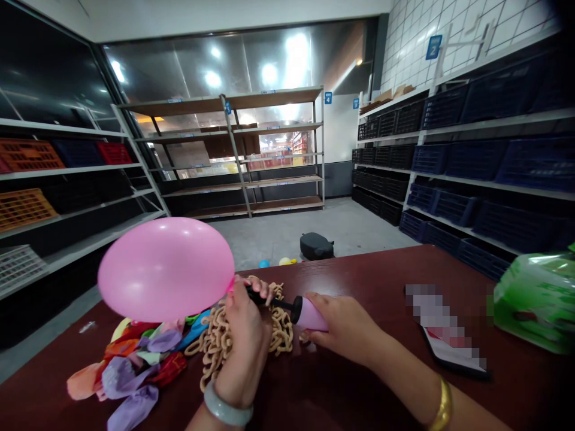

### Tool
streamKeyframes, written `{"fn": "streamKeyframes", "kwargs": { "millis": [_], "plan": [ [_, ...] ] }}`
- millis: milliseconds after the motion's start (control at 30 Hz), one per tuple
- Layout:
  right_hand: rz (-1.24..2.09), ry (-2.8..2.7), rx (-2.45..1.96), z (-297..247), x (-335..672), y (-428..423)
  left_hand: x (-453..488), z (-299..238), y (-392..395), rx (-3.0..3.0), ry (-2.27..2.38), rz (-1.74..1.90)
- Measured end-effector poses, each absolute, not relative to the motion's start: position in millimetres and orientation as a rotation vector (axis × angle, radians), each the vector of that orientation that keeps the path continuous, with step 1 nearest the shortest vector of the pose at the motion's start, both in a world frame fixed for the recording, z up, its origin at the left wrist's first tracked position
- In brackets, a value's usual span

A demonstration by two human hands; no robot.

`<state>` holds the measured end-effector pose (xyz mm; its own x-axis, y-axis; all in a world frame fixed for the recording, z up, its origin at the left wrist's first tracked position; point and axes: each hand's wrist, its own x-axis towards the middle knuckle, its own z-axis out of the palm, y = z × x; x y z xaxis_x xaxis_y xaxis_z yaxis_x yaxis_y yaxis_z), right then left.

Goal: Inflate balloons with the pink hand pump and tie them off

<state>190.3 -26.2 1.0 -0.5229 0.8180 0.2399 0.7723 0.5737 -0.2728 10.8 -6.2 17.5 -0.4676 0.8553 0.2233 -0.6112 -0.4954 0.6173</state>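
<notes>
A large inflated pink balloon [166,269] sticks out to the left above the table. My left hand [246,317] is closed, pinching the balloon's neck against the black nozzle end of a hand balloon pump [313,315]. My right hand [344,326] wraps round the pump's pinkish-purple part, and a black rod shows between the two hands. Under my left hand lies a heap of beige chain-like loops [218,338]. Left of that, several limp balloons [130,380] in purple, red, orange, green and blue lie piled together.
On the dark red table [368,383], a phone [449,341] with a blurred screen lies at right, beside a green plastic package [534,299]. Beyond the table, a black bag-like object [317,245] rests on the floor. Shelves with crates [476,161] line both sides; a rack [242,161] stands behind.
</notes>
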Motion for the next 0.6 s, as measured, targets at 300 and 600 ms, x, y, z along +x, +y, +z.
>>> {"fn": "streamKeyframes", "kwargs": {
  "millis": [300, 600],
  "plan": [
    [0.371, -2.426, -1.281, 0, 180, -32, 37, 1, -10, 0.65, 0.636, 1.915],
    [0.423, -2.462, -1.244, 1, 189, -30, -33, 19, 16, 0.579, 0.585, 2.036]
  ]
}}
